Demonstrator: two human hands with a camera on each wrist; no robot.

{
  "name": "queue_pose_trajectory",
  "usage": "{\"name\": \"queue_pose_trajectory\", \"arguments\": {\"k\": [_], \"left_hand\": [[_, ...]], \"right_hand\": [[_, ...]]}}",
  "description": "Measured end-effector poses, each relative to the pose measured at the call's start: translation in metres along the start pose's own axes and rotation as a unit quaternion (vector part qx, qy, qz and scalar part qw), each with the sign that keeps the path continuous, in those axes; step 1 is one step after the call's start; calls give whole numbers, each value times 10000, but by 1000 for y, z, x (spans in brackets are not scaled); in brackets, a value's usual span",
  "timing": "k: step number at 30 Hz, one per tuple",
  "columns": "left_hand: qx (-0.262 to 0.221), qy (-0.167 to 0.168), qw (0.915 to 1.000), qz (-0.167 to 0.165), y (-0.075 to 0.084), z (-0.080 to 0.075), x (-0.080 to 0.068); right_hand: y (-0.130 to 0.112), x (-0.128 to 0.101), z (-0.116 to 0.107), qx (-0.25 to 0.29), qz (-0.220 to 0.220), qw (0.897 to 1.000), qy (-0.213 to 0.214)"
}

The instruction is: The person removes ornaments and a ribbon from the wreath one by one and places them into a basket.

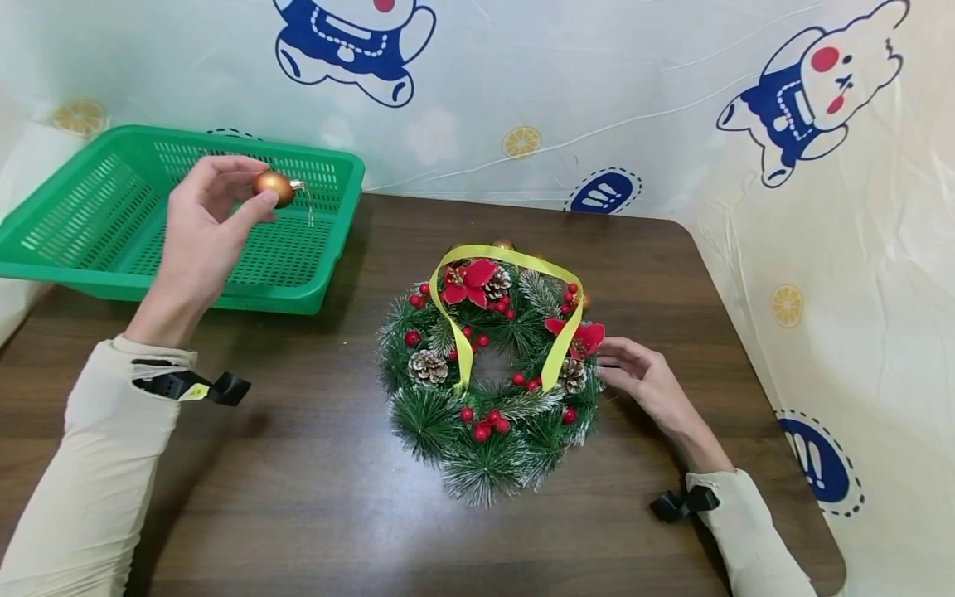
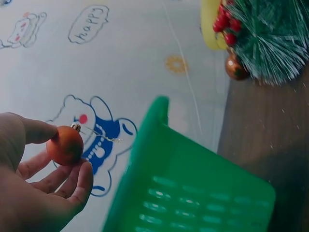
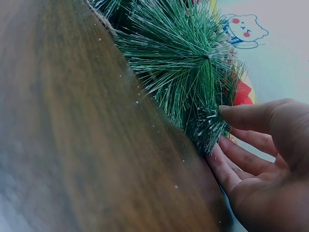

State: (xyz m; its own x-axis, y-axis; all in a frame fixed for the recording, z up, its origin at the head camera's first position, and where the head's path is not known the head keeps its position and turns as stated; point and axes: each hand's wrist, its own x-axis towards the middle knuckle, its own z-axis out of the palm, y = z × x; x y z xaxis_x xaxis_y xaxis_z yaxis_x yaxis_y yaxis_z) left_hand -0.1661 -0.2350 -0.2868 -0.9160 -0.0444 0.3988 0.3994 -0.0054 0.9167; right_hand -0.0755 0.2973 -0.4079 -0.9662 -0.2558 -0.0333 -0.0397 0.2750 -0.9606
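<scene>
Gold bauble [image 1: 273,186] is pinched in left hand [image 1: 200,240] fingers [image 2: 36,131], above the green basket [image 1: 97,224]. Right hand [image 1: 647,383] fingers [image 3: 251,116] are relaxed, touching the wreath [image 1: 488,365] edge on the counter [image 1: 298,464]. "happy" is read on the backdrop [image 2: 88,24] beyond the left fingers.

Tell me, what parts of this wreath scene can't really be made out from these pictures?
- Head view: the gold baubles behind the wreath barely peek out past the yellow ribbon; their number is unclear.
- Head view: the right hand has its fingertips hidden in the needles.
- Left wrist view: the green basket is blurred and cut off by the bottom edge.
- Left wrist view: the ornament held by the left hand has a string too thin to trace.
</scene>
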Motion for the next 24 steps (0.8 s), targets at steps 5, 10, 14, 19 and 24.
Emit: {"name": "queue_pose_trajectory", "arguments": {"k": [5, 10, 14, 19, 24], "left_hand": [[975, 12, 9951, -153, -13, -4, 3], [2511, 148, 9673, 328, -22, 2, 1], [3049, 334, 9490, 731, -27, 14, -2], [3069, 386, 9429, 1233, -34, 36, -7], [3019, 370, 9430, 1354, -33, 41, -10]], "right_hand": [[1, 0, 1, 13, -9, 10000, -2], [1, 0, 3, 49, -35, 10000, -5], [1, 0, 2, -3, -79, 10000, -39], [0, -3, -2, -148, -89, 9998, 47], [0, -1, -1, -128, -82, 9999, -11]]}}
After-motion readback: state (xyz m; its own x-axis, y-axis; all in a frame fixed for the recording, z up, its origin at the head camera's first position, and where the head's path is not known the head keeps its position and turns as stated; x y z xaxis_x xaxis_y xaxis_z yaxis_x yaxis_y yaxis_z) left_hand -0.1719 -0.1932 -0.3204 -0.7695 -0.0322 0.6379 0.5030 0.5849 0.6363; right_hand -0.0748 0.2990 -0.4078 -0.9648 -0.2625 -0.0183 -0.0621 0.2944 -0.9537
